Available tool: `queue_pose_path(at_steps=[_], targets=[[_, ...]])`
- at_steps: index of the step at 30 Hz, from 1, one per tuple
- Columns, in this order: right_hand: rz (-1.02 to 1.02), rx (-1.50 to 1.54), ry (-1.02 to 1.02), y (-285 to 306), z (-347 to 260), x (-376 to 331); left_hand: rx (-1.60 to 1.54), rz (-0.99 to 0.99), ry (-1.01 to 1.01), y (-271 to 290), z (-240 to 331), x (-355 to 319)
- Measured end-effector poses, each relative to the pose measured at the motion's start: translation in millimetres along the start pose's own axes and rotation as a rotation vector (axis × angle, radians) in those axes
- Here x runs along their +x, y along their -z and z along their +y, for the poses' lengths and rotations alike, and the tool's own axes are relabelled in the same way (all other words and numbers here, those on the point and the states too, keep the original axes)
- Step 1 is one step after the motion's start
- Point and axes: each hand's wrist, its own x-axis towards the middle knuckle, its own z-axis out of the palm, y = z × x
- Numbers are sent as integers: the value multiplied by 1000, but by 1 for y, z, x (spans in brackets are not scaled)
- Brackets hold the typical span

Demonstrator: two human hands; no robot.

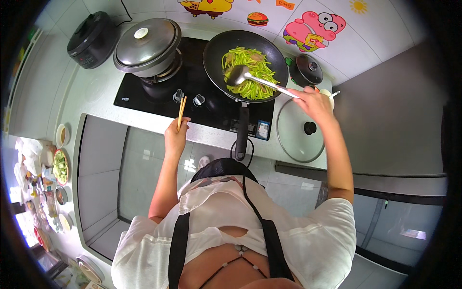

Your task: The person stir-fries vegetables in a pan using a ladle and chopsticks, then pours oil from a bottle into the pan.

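Note:
My right hand [314, 102] is closed round the handle of a metal spatula [262, 82]. Its broad head rests among chopped green stalks [255, 65], which have some brownish pieces mixed in. They fill the middle of a dark frying pan [216, 58] on the right side of the black gas hob [149, 102]. The pan's long black handle [243, 132] points toward me, with neither hand on it. My left hand [176, 136] grips a pair of wooden chopsticks [182, 113], held upright in front of the hob's knobs, away from the pan.
A lidded grey pot [147, 45] stands on the left burner, a black rice cooker [94, 41] beyond it. Right of the hob lie a glass lid [298, 132] and a small dark lidded pot [306, 71]. Plates of food, including sliced greens [60, 166], line the left counter.

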Motion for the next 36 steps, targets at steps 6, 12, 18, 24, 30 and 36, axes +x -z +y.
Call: queue_pose_path(at_steps=[6,12,18,24,30,36], targets=[[0,39,-96,72,28,-42,2,-70,6,-12,8,3],[-131,83,-159,121,33,-30,12,-106,-36,-22,11,3],[-274,-48,-117,109,16,7,-15,-76,-52,-23,1,2],[-150,-10,-51,30,17,11,32,-20,-46,-18,2,-6],[-51,279,-160,44,33,-11,47,45,-25,-9,3,-6],[118,159,-224,25,60,1,89,66,46,-13,4,-13]])
